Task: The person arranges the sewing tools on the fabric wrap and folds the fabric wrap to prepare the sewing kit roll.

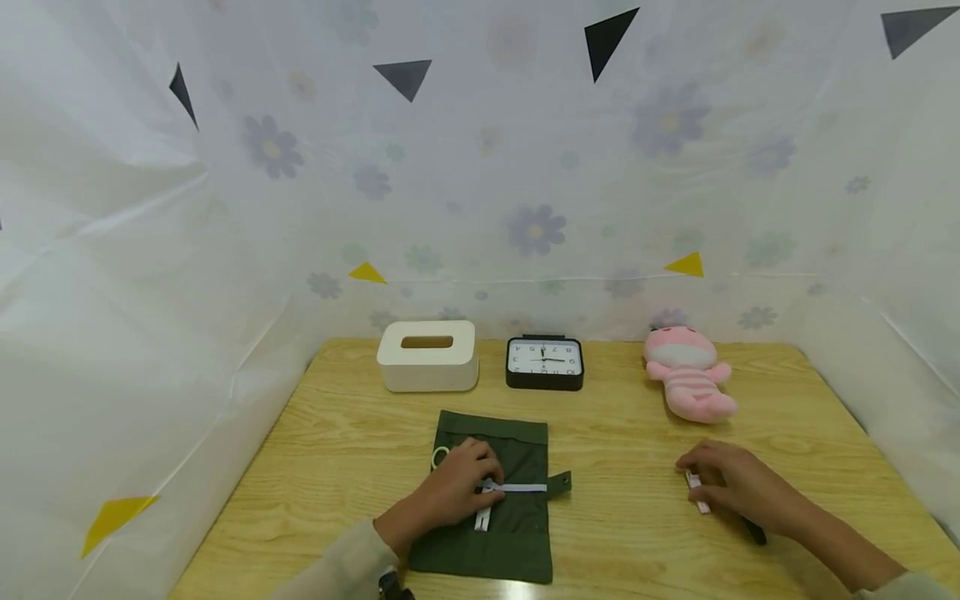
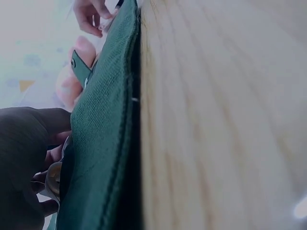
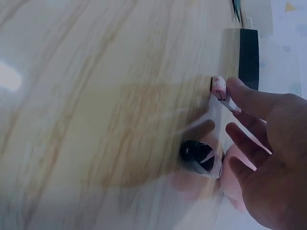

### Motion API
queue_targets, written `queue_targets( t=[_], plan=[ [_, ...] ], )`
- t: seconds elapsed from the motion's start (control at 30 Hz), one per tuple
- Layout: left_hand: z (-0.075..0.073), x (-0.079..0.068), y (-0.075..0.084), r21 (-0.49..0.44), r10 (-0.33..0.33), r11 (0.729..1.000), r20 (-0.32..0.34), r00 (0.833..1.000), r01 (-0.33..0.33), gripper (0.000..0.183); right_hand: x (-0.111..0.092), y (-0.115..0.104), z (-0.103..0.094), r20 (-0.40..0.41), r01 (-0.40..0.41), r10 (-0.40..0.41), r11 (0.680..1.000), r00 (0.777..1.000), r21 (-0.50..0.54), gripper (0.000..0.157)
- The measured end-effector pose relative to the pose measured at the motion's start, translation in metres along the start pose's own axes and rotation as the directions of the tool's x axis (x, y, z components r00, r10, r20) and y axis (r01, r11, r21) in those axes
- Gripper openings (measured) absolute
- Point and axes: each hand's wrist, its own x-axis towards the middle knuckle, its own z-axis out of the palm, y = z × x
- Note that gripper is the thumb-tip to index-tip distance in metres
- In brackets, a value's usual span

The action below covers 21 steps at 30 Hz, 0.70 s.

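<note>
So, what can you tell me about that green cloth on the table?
The green cloth is dark, roughly rectangular, woven-looking fabric with a stitched edge, spread open on the table. A white band runs across its middle, partly under the left hand, which rests there. A short strap with a round fastener sticks out on the right, and the far edge looks folded over. A pale ring and small white piece touch it.

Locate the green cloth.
In the head view, the green cloth lies low at centre, beneath the left hand and left of the right hand, with the white box beyond.
</note>
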Motion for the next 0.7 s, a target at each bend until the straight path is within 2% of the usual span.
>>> queue_targets(
  t=[0.13, 0.4, 0.53, 0.7],
  plan=[
    [0.001, 0.001, 0.001, 0.008, -0.006, 1.000, -0.004, 1.000, 0.006, 0.011, 0.004, -0.003, 0.003, -0.043, 0.029, -0.027, 0.999, 0.999, 0.037, 0.026],
    [0.002, 0.004, 0.006, 0.044, -0.018, 0.999, 0.001, 1.000, 0.017, 0.012, 0.016, -0.013, 0.005, -0.016, -0.071, 0.074, 0.986, 0.997, 0.149, 0.015],
    [0.002, 0.006, 0.010, 0.072, -0.019, 0.997, 0.000, 1.000, 0.019, 0.009, 0.024, -0.017, 0.007, 0.019, -0.129, 0.128, 0.965, 0.992, 0.230, 0.016],
    [0.001, 0.009, 0.012, 0.090, -0.016, 0.996, 0.017, 1.000, 0.015, 0.005, 0.035, -0.021, 0.008, 0.076, -0.182, 0.166, 0.921, 0.983, 0.344, 0.026]
  ],
)
